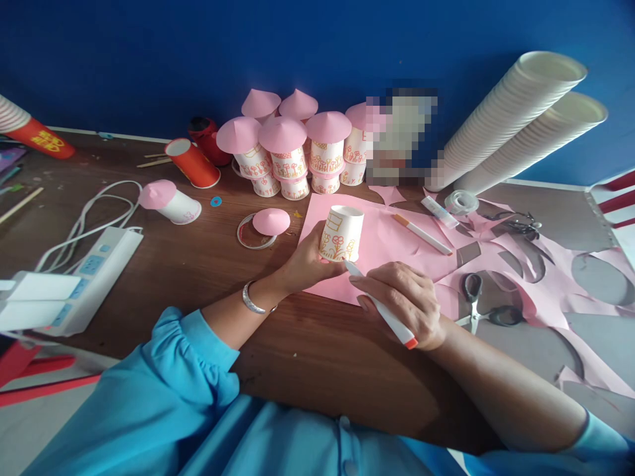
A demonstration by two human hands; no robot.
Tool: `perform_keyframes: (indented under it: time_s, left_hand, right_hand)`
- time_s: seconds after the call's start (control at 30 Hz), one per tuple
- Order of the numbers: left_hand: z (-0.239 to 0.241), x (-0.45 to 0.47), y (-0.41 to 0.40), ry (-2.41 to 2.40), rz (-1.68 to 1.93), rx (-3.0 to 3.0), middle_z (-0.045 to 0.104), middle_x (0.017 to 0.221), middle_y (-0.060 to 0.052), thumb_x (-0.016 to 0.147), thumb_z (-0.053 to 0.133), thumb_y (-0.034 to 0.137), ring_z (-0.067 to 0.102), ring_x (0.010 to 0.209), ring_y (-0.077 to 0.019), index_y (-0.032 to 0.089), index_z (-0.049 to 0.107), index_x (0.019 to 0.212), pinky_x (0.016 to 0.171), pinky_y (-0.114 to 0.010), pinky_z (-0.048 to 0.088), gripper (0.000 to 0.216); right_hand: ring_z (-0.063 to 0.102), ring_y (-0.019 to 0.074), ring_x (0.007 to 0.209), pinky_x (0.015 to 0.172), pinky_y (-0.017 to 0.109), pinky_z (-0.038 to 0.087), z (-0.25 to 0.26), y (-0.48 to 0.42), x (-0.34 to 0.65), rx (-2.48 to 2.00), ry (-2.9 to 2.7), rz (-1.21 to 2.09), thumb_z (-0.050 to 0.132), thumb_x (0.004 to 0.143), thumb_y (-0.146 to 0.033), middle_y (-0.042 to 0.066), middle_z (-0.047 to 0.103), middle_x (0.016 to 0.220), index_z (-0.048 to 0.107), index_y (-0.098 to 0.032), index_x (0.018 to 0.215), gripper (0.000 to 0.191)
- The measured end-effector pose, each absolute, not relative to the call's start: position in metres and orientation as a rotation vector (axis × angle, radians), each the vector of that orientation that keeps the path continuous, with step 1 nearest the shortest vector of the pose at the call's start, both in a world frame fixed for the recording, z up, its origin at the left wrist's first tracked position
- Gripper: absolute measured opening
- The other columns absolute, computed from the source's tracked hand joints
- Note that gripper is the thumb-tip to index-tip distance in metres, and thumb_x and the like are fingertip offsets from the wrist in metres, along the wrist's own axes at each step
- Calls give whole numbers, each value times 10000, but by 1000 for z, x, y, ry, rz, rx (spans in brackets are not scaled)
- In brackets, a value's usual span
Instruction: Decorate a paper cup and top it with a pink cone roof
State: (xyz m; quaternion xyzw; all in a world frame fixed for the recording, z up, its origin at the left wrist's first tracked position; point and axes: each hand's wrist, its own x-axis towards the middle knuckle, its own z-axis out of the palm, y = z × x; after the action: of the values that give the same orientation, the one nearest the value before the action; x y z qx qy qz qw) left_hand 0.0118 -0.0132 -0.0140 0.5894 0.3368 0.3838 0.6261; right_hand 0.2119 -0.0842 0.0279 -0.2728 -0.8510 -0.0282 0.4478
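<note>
My left hand (311,258) is closed around a white paper cup (342,231), holding it over the pink paper sheet (380,228). Orange and red flowers and a window shape are drawn on the cup's side. In my right hand (409,301) is a white marker (389,317) with an orange-red end, its tip at the cup's lower edge. Another marker (421,235), white and orange, lies on the pink sheet. Left of the cup, a small pink paper cone (271,222) rests by a white ring-shaped roll.
Decorated cups with pink cone roofs (282,135) stand by the blue wall. Tall white cup stacks (506,119) lean at right. Scissors (476,307), a tape roll (461,202) and pink scraps (546,277) lie below them. A power strip (96,281) and red cup (193,162) are leftward.
</note>
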Motion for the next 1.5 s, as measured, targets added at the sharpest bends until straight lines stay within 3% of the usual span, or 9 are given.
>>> perform_keyframes:
  time_s: [0.33, 0.97, 1.5]
  left_hand:
    - [-9, 14, -16, 807, 891, 1385, 681, 1122, -85, 660, 942, 405, 690, 997, -249, 211, 491, 1174, 802, -372, 582, 711]
    - [-6, 14, -17, 873, 864, 1464, 678, 1059, -57, 607, 970, 420, 665, 939, -221, 200, 512, 1094, 766, -325, 569, 704]
    - [-11, 11, -18, 841, 848, 1530, 680, 1162, -111, 634, 955, 503, 674, 1015, -268, 193, 514, 1213, 793, -354, 576, 792]
  right_hand:
    - [671, 175, 689, 577, 312, 571, 26, -84, 210, -657, -2133, -66, 647, 952, -97, 67, 697, 844, 643, -125, 1260, 309]
    - [685, 197, 728, 615, 331, 587, 24, -83, 212, -681, -2151, -43, 680, 934, -102, 104, 720, 896, 671, -94, 1250, 316]
    - [705, 204, 754, 639, 340, 600, 24, -82, 209, -682, -2155, -45, 673, 952, -103, 112, 734, 914, 658, -96, 1266, 314]
